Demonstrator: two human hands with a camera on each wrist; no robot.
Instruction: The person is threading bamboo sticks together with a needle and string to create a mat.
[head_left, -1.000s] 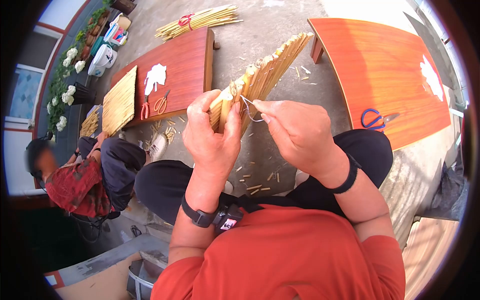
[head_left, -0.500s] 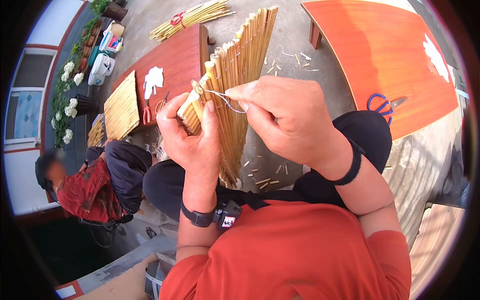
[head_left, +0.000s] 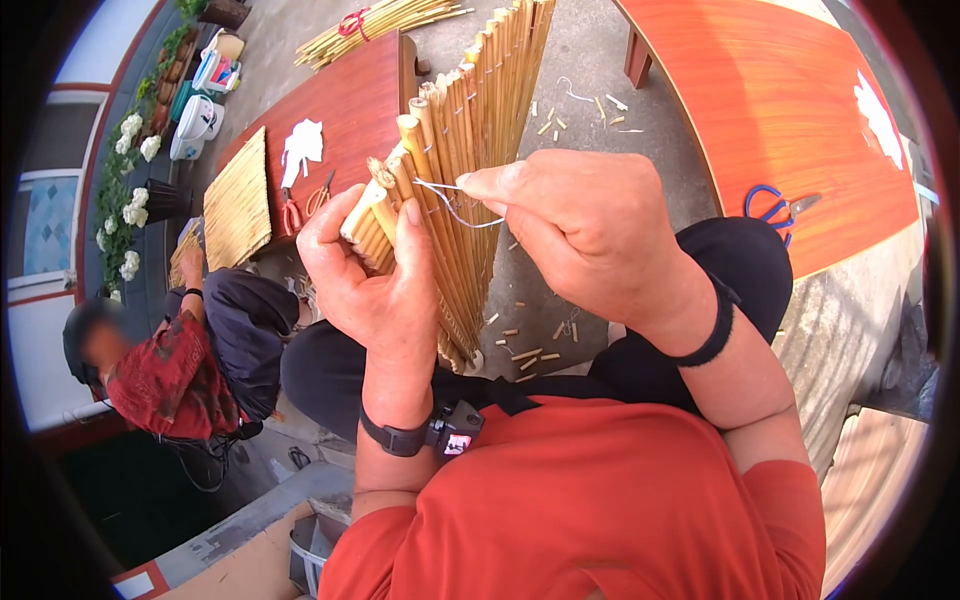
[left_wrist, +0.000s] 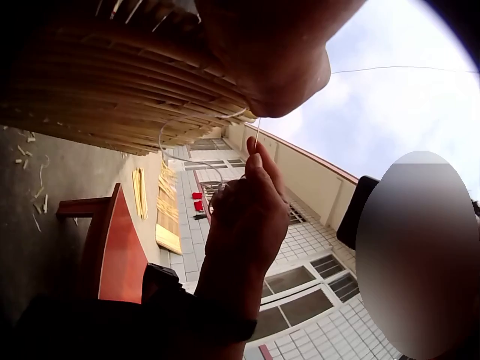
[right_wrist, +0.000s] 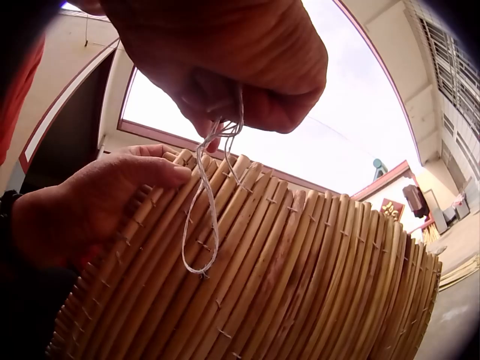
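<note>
Mat (head_left: 460, 130) runs from left hand (head_left: 375, 285) far and slightly right, beyond both hands. Right hand (head_left: 595, 235) just right of mat, pinching string. Left hand grips mat's near end. String (right_wrist: 214, 217) loops between right hand and mat.

The head camera looked forward and steeply down from above the red shirt (head_left: 590, 490), wide enough to include both benches (head_left: 790, 110). The left wrist camera, very near the left hand (head_left: 375, 280), faced upward past the right hand (head_left: 590, 235) toward sky (left_wrist: 405, 97). The right wrist camera faced the mat (right_wrist: 300, 277) closely. All three shared mat, string (right_wrist: 214, 225) and hands.
</note>
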